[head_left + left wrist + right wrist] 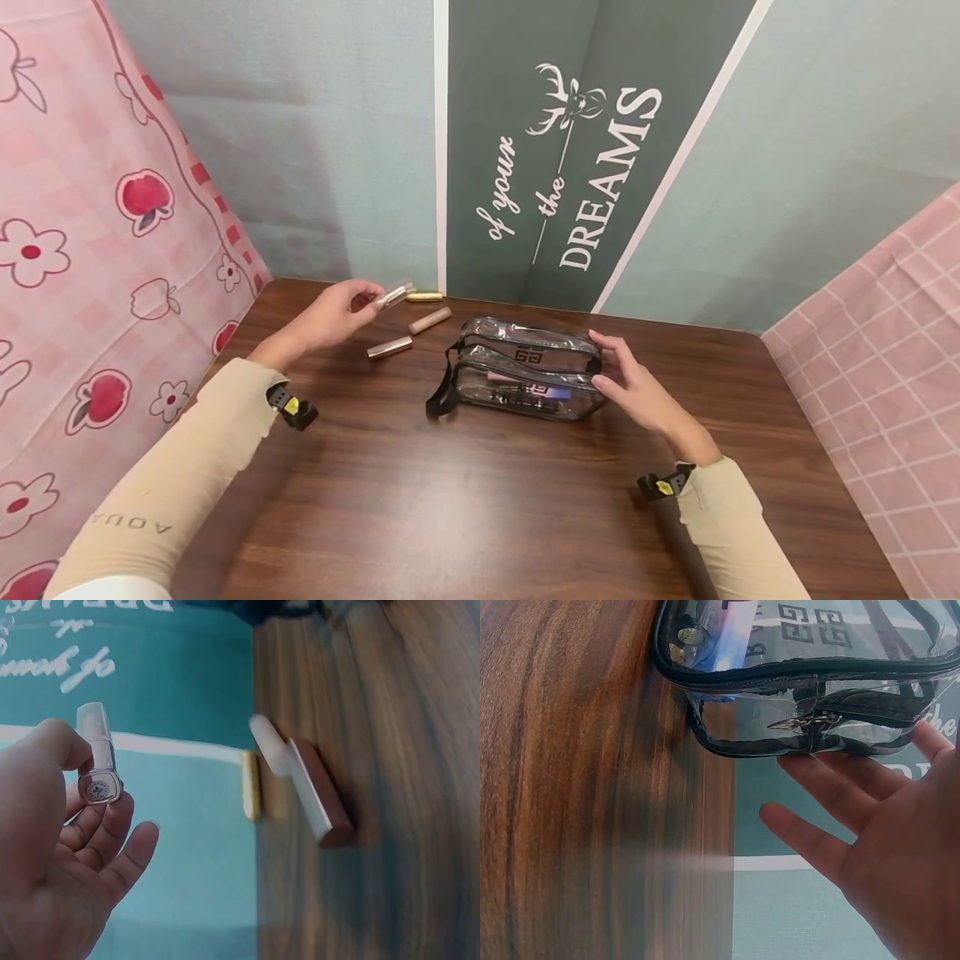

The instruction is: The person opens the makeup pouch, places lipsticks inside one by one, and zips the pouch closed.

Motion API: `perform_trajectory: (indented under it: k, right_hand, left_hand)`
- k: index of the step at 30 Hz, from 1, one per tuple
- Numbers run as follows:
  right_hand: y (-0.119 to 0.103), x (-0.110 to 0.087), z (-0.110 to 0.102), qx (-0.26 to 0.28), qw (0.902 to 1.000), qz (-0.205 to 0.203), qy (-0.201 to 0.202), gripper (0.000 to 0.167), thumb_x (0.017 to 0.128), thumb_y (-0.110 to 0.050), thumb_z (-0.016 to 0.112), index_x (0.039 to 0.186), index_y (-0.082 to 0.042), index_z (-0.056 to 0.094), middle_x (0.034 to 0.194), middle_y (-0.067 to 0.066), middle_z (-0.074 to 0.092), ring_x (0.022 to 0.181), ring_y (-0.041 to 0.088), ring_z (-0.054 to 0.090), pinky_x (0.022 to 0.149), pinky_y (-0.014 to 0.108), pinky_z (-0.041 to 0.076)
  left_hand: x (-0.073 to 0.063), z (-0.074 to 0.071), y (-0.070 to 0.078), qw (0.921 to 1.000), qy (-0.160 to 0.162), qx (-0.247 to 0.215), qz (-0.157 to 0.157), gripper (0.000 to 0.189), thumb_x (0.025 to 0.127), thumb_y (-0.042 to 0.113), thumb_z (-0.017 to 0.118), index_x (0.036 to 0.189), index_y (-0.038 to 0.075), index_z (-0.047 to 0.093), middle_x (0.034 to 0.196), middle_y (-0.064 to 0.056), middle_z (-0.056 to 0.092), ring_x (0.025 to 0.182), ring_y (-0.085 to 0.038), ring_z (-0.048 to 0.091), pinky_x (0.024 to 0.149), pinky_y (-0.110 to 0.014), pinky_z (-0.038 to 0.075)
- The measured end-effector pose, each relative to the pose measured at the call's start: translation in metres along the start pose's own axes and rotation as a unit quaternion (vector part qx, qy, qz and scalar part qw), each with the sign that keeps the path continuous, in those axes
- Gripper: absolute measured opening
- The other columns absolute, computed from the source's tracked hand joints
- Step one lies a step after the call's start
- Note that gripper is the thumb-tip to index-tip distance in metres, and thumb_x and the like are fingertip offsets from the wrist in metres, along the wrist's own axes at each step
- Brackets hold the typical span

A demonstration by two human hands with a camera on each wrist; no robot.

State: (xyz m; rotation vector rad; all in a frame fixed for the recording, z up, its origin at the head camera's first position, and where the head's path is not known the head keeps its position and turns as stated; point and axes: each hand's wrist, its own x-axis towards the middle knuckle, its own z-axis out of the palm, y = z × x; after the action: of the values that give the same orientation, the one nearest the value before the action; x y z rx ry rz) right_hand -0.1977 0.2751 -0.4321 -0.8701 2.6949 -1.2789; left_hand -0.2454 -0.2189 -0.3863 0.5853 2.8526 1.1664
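My left hand (pixel 330 321) pinches a slim lipstick tube (pixel 99 757) with a clear cap and shiny square base, held above the table's back left. Near it on the table lie a gold tube (pixel 426 297), a pinkish-brown tube (pixel 431 321) and a shiny rose-brown tube (pixel 390 347). A clear zip pouch with black trim (pixel 528 337) sits to their right, with a blue-purple item (pixel 555 392) and dark items inside. Fingers fairly straight, my right hand (pixel 637 392) touches the pouch's right end, where a metal zipper pull (pixel 802 720) shows.
The brown wooden table (pixel 450 500) meets a green and grey-blue backdrop (pixel 360 167) with white lettering at its back edge. Pink fabric (pixel 67 275) hangs at the left, and pink checked fabric (pixel 892 358) at the right. A black strap loop (pixel 442 396) hangs off the pouch's left end.
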Motion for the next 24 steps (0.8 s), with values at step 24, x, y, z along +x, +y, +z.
perform_trajectory:
  k: [24]
  right_hand:
    - [-0.002,0.001,-0.001,0.003,0.9999,0.010,-0.006,0.066,0.102,-0.007,0.059,0.158,-0.008,0.024,0.146,0.031,0.044,0.127,0.049,0.052,0.096,0.066,0.044]
  left_hand:
    - [0.026,0.029,0.091,0.9876,-0.061,-0.037,0.140,0.021,0.098,0.006,0.065,0.118,0.002,0.071,0.100,-0.007,0.066,0.090,-0.019,0.059,0.080,-0.038,0.052]
